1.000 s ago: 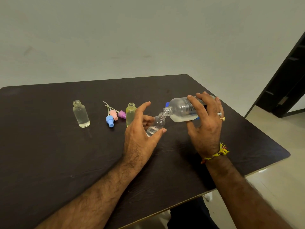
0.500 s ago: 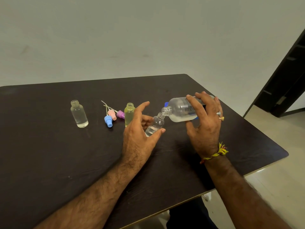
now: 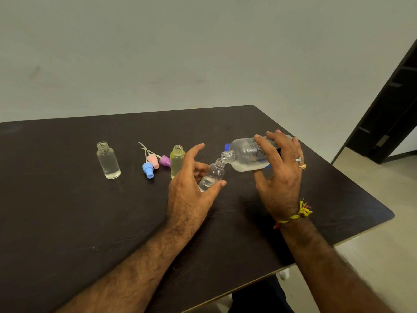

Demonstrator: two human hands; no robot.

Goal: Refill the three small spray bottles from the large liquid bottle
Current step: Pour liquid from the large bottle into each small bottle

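head view, frame centre: left hand [image 3: 189, 195] fingers grasp a tilted small spray bottle [image 3: 212, 176]; right hand [image 3: 281, 175] grips the large bottle [image 3: 246, 155], mouths touching. pouring underway; next, likely levelling off before overflow.

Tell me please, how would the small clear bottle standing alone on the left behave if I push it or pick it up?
The small clear bottle stands upright, tall and narrow, so a push near its neck would probably tip it. It has no cap and holds clear liquid, so tipping would likely spill. It should feel light, and its smooth wall may be a little slippery.
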